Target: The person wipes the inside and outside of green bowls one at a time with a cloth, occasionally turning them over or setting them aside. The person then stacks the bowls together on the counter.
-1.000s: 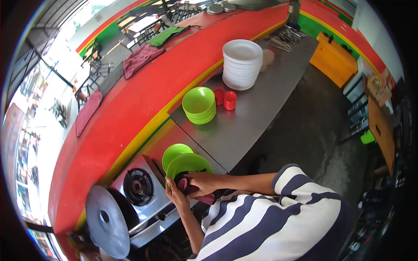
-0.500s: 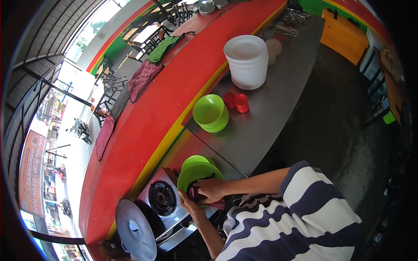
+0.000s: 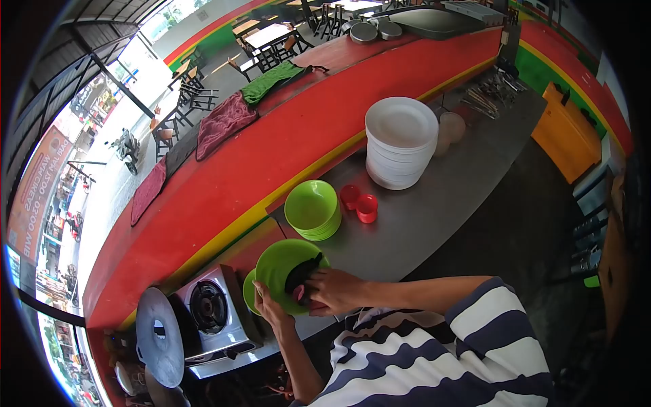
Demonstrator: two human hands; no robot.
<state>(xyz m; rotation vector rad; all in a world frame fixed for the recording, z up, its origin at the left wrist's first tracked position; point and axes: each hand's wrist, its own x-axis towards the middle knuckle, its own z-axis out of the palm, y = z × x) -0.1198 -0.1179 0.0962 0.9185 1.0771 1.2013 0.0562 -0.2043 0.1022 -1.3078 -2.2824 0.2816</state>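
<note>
A green bowl (image 3: 277, 261) is tilted up in front of me, its inside facing me. My left hand (image 3: 272, 308) grips its rim at the lower left, thumb along the edge. Inside the bowl, my right hand (image 3: 332, 290) is closed on a dark cloth (image 3: 300, 273) with a pink part showing, pressed against the bowl's wall. Another green bowl (image 3: 249, 293) shows partly behind the held one. Just beyond stands a stack of green bowls (image 3: 313, 207), with two red cups (image 3: 366, 208) to its right.
A tall stack of white plates (image 3: 401, 146) stands farther along the metal counter (image 3: 434, 210), with cutlery (image 3: 489, 95) beyond. At left are a gas stove (image 3: 215, 308) and a grey round lid (image 3: 161, 337). A red ledge (image 3: 305, 136) with cloths runs behind.
My view has turned, shifting the scene. The held bowl is raised and tilted more toward me, showing more of its inside and the dark cloth. Both hands keep their hold.
</note>
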